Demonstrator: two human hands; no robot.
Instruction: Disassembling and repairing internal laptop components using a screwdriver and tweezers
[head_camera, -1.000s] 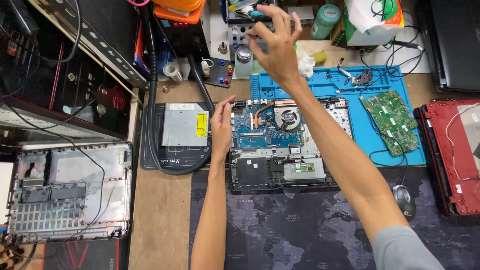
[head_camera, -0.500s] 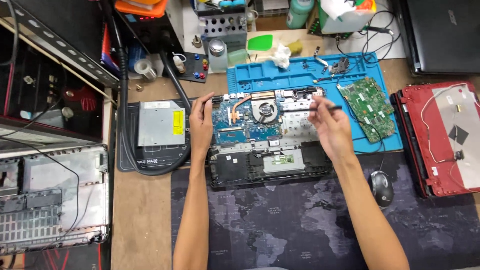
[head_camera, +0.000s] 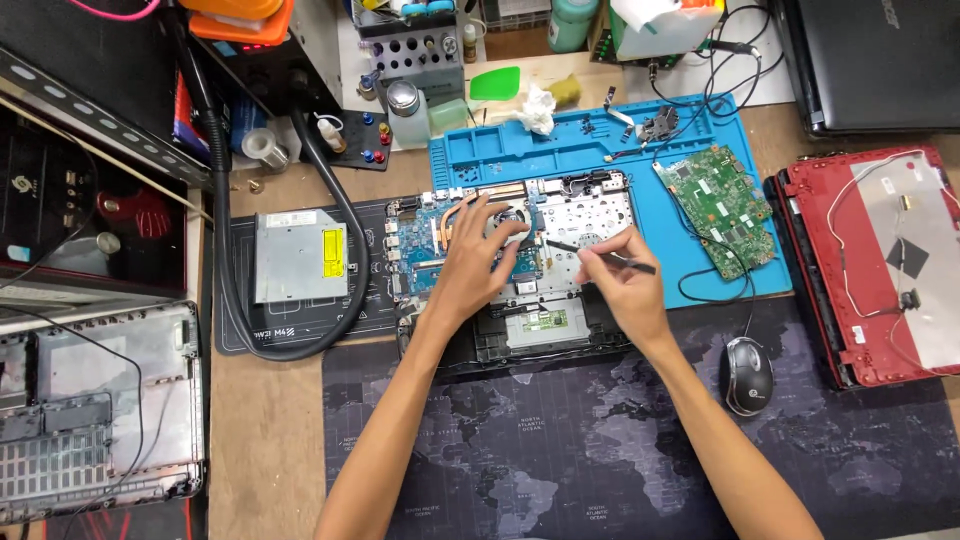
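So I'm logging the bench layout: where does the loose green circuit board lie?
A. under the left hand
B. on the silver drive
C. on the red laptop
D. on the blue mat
D: the green board rests on the blue mat, right of the open laptop.

Blue circuit board (head_camera: 420, 245) with copper pipes under the left grip (head_camera: 470, 262), thin black tool (head_camera: 600, 254) in the right grip (head_camera: 622, 282), blue mat (head_camera: 560, 150) beyond, green board (head_camera: 725, 208) right of it, red laptop shell (head_camera: 870, 270) farther right, dark world-map patterned mat (head_camera: 560, 450) nearer, grey drive with yellow label (head_camera: 298, 255) left.
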